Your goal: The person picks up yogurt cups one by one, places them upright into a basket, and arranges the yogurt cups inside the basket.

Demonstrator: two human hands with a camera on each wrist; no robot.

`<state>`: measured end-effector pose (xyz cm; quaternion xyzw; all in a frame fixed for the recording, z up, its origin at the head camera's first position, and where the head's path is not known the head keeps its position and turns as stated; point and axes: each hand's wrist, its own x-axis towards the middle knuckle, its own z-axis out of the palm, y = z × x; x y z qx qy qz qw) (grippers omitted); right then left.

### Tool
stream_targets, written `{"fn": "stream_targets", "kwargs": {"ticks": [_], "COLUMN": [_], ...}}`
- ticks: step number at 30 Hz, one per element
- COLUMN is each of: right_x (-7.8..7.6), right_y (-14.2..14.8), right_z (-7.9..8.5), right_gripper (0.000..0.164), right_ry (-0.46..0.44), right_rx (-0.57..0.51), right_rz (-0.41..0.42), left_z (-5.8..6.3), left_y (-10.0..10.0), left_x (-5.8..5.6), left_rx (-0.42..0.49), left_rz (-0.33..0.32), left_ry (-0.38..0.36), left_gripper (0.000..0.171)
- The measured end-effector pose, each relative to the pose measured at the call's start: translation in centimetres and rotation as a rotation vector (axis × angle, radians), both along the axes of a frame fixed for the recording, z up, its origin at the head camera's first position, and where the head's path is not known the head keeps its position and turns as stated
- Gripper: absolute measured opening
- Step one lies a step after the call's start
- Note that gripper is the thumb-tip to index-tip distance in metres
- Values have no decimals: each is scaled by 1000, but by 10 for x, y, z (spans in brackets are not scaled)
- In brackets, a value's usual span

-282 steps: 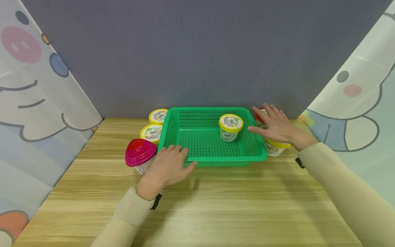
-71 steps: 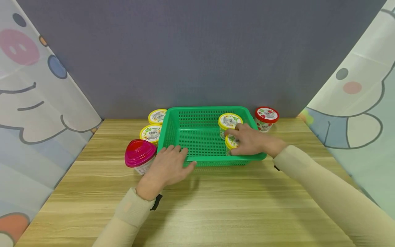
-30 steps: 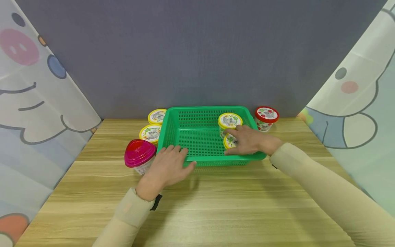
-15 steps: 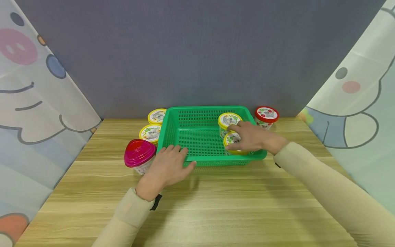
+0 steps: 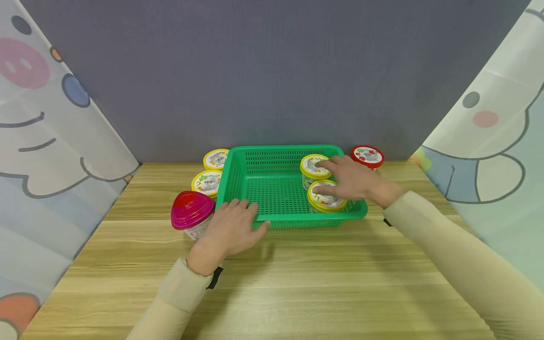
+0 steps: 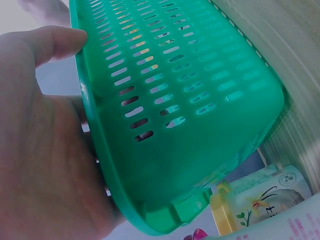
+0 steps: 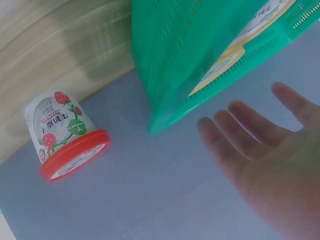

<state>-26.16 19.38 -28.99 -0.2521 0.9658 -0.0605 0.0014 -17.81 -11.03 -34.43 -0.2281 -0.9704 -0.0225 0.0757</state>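
Note:
My left hand rests over the front left rim of a green plastic basket. In the left wrist view its thumb lies at the rim while the palm and other fingers pass behind it. Two white tubs with yellow lids stand upright at the basket's right side: a rear tub and a front tub. Above them hovers my right hand, fingers spread and holding nothing; its fingertips overlap both lids in the head view. The right wrist view shows that hand apart from the basket, palm visible.
A red-lidded strawberry tub stands right of the basket. Along its left side are two yellow-lidded tubs, one behind and one in front, plus a pink-lidded container. A grey panel rises behind the wooden table.
The right-hand yellow-lidded tub has gone from beside the basket to inside, at the front right. My right hand has let go of it and risen back and right. The left hand has not moved.

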Motion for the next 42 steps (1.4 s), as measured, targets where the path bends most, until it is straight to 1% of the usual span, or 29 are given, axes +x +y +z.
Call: {"fn": "stream_targets", "kwargs": {"ticks": [5,10,18,25,30,37,42], "right_x": [-2,-5,-7,-10,-16,-22,-28], "right_y": [2,4,8,15,22,34,46], "right_z": [1,2,2,1,-1,-3,-3], "right_gripper": [83,86,90,90,90,89,90], "right_ry": [26,27,-31,-61,-63,-34,-43], "right_rx": [-7,2,41,35,17,0,-5], "right_rz": [3,-6,-51,-87,-114,-149,-188], "left_z": [0,0,0,0,-1,0,0], "left_y": [0,1,1,0,0,1,1], "left_x": [0,0,0,0,0,0,0], "left_rx": [-3,-3,-2,5,4,3,6], "left_rz": [3,4,5,-1,1,-1,0], "left_ry": [-2,-2,-5,10,3,4,7], "left_gripper": [52,52,51,49,50,50,49]}}
